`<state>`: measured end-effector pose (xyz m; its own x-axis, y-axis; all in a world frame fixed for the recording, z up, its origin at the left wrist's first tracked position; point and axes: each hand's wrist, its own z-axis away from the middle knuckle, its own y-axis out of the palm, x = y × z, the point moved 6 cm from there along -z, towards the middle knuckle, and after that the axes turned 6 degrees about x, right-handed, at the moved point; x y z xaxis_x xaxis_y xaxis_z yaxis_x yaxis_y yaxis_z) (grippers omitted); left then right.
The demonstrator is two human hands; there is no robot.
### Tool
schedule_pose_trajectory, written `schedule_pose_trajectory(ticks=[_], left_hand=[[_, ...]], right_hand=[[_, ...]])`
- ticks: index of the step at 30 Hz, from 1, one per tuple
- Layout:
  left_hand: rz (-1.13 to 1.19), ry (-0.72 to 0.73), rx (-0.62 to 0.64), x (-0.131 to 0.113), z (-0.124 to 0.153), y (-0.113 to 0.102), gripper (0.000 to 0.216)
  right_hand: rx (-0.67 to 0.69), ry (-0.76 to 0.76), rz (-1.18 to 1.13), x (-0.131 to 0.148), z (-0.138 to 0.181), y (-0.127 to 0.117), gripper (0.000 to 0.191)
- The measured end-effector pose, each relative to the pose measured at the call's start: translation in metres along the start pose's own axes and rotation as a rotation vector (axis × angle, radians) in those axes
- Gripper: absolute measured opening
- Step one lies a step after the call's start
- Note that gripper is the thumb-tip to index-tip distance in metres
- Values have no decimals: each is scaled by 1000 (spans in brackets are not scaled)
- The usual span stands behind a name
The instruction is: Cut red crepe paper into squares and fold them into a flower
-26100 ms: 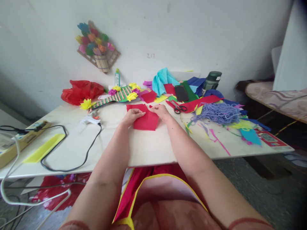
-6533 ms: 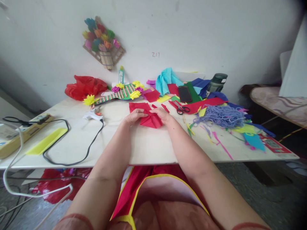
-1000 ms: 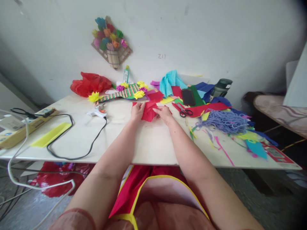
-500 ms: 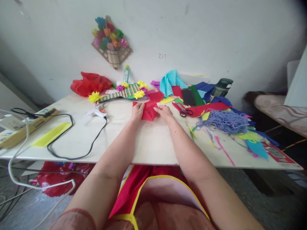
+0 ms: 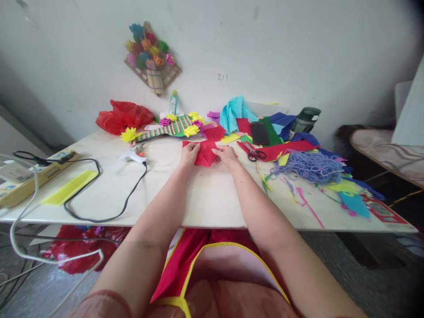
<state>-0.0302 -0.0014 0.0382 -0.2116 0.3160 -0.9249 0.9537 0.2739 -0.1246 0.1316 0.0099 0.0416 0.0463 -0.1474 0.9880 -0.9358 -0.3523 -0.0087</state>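
Observation:
Between my hands, a piece of red crepe paper point(image 5: 206, 153) is held just above the middle of the table. My left hand point(image 5: 190, 153) pinches its left side, and my right hand point(image 5: 225, 156) pinches its right edge between thumb and fingers. Behind it lies a green, guitar-shaped craft point(image 5: 172, 129) with pink strips and yellow and purple paper flowers. A second red paper piece point(image 5: 214, 132) rests just beyond my hands. Black-handled scissors point(image 5: 256, 154) lie to the right of my right hand.
At left are a white glue gun point(image 5: 134, 155) with a black cord, a yellow paper strip point(image 5: 70, 187) and a power strip point(image 5: 39, 176). On the right sit a phone point(image 5: 260, 133), purple yarn point(image 5: 306, 167) and a dark bottle point(image 5: 306, 120). A red plastic bag point(image 5: 123, 117) stands at the back.
The red paper's lower edge has shifted slightly between my fingers. Both hands keep their pinch in nearly the same place, and the view has moved a little.

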Motion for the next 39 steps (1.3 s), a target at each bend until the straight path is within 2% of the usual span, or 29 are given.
schedule_pose_trajectory(ticks=[15,27,35,39], left_hand=[[64,-46,-94,10,-4,-5,16],[110,-30,-54,12,-5,-2,18],[141,-32,-39,9,-3,-1,19],[156,-30,-26,6,-2,0,19]], right_hand=[[-8,-5,-51,-1,-2,4,28],[-19,-38,-55,2,0,3,27],[48,-36,-174,-1,-1,-1,18],[36,-33,-131,-1,-2,-2,21]])
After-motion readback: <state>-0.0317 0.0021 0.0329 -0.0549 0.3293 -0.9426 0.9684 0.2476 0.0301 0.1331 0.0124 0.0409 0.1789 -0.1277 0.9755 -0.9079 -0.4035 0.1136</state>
